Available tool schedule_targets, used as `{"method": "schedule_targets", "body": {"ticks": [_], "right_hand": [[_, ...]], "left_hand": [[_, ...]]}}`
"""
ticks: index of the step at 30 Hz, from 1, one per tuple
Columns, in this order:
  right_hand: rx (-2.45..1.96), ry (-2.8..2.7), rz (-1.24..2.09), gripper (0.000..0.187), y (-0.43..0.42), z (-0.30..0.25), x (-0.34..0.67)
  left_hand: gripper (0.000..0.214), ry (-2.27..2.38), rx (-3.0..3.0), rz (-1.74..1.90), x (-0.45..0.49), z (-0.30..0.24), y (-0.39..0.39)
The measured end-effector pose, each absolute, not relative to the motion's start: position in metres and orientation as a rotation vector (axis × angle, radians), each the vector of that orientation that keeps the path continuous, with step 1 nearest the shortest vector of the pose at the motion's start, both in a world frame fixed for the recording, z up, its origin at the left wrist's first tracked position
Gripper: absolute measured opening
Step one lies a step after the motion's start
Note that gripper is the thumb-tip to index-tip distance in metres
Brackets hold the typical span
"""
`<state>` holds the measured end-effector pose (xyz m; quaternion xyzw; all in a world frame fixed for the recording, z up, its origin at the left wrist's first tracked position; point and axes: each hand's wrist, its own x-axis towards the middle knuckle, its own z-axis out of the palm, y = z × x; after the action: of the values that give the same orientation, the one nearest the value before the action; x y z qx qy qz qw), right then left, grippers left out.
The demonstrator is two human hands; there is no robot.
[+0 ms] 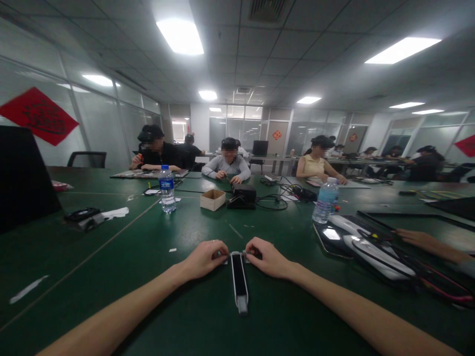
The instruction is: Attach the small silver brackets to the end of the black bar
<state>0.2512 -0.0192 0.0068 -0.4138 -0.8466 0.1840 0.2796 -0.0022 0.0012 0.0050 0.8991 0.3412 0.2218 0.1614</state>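
Note:
A long narrow black strip with a white frame (239, 282) lies on the green table (156, 257), pointing away from me. My left hand (205, 258) is curled at the left of its far end, fingertips pinched on the end. My right hand (268, 257) is curled the same way at the right of that end. What the fingertips pinch there is too small to name beyond the strip's end.
Two water bottles (166, 189) (325, 200), a small cardboard box (213, 200) and a black device with cables (242, 196) stand farther back. More strips and dark panels (371, 247) lie at right, with another person's hand (419, 239). Several people sit across.

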Motion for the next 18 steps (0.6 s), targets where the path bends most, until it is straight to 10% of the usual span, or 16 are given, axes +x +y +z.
{"method": "schedule_targets", "body": {"ticks": [18], "right_hand": [[-1.354,-2.502,-0.081,0.018,0.000,0.026,0.286]], "left_hand": [[0.012,0.981,2.653,0.643,-0.003,0.005,0.000]]}}
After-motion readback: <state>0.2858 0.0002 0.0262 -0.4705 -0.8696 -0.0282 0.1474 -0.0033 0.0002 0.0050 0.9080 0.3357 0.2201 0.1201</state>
